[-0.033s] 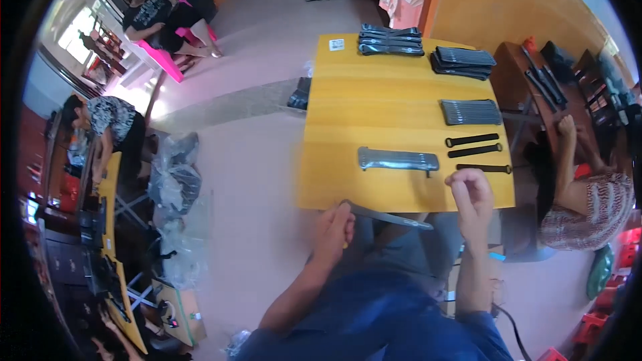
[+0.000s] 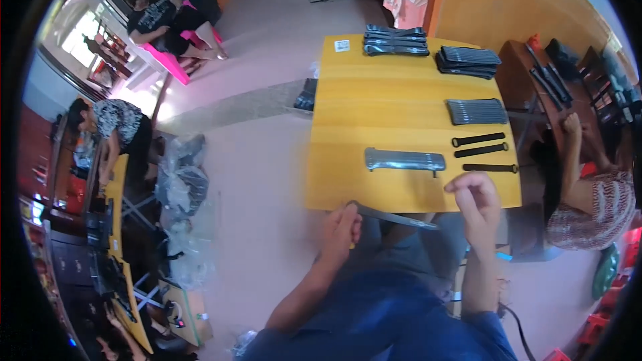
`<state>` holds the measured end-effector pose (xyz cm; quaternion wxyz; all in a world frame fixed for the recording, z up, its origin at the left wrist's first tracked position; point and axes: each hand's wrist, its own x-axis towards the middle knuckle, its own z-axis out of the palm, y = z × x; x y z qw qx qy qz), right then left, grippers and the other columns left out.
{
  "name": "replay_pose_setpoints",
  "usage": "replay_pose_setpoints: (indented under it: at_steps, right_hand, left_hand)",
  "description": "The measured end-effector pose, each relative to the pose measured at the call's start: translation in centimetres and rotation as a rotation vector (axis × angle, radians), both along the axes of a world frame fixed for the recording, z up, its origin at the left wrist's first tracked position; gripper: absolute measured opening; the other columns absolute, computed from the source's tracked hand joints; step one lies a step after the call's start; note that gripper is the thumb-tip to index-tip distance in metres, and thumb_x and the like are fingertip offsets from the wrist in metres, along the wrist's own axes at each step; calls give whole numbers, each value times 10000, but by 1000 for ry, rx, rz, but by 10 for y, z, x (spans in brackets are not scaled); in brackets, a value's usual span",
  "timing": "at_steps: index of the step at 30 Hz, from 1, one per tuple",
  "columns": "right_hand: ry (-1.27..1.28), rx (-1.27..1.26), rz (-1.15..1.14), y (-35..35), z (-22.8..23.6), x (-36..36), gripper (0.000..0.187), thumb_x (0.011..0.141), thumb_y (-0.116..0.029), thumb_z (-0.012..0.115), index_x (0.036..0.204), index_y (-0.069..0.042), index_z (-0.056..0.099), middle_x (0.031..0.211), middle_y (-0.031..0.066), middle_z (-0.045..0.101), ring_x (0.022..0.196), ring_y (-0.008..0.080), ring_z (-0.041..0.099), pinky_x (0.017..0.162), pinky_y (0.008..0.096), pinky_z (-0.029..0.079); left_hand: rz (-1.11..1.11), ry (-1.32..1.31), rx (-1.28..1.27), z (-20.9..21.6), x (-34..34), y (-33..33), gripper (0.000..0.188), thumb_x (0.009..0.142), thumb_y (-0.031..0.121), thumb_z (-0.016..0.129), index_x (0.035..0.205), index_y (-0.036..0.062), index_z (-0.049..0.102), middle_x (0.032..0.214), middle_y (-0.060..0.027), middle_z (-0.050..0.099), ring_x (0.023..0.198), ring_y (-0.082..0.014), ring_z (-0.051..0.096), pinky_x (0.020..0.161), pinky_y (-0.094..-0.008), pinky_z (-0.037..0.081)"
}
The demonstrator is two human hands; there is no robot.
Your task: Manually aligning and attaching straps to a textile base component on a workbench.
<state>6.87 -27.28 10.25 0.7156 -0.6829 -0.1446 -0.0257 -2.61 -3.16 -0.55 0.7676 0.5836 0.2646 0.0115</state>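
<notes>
In my left hand (image 2: 341,230) is one end of a dark grey strap (image 2: 401,219), the fingers closed round it at the table's near edge. The strap's free end slants right and slightly down, apart from my other hand. My right hand (image 2: 478,204) is raised over the near right corner of the table, fingers loosely curled, with a gap at the thumb and nothing visible in it. Between and beyond my hands lies a flat bundle of grey straps (image 2: 406,160). Single black straps with ring ends (image 2: 483,151) lie beside it on the right.
On the yellow table (image 2: 374,107) are another strap bundle (image 2: 477,111) and two stacks of bundles (image 2: 396,41) (image 2: 468,61). A seated person (image 2: 592,204) is close on the right. Another person (image 2: 120,124) bends over a narrow table at left. Clear plastic bags (image 2: 184,207) lie on the floor.
The whole scene sits slightly farther right in the picture. My hands and the strap keep nearly the same pose relative to the table.
</notes>
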Motion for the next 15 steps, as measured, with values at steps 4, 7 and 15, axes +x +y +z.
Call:
replay_pose_setpoints:
  at_steps: [4,7,15]
  right_hand:
    - [104,472,479,35,80,-35,75,950,-50,652,993,11,664,972,189,709,936,334,701,894,441,560]
    - [-137,744,1114,42,100,-21,200,950,-47,711,1108,74,695,1088,281,714,1025,434,721,880,495,606]
    - [97,688,1207,45,167,-42,222,982,-231,756,1039,-16,763,1044,185,745,891,280,713,786,353,594]
  left_hand:
    - [-5,-30,-92,-19,-2,1,371,1089,345,566,866,51,605,604,5,495,474,-85,457,439,-246,359]
    - [2,-39,-63,-9,-9,-2,370,1093,339,562,869,47,600,600,4,491,474,-84,454,442,-247,357]
    - [-46,-88,-94,-22,-10,-2,362,1100,331,557,860,64,600,610,-1,517,483,-90,464,454,-248,386]
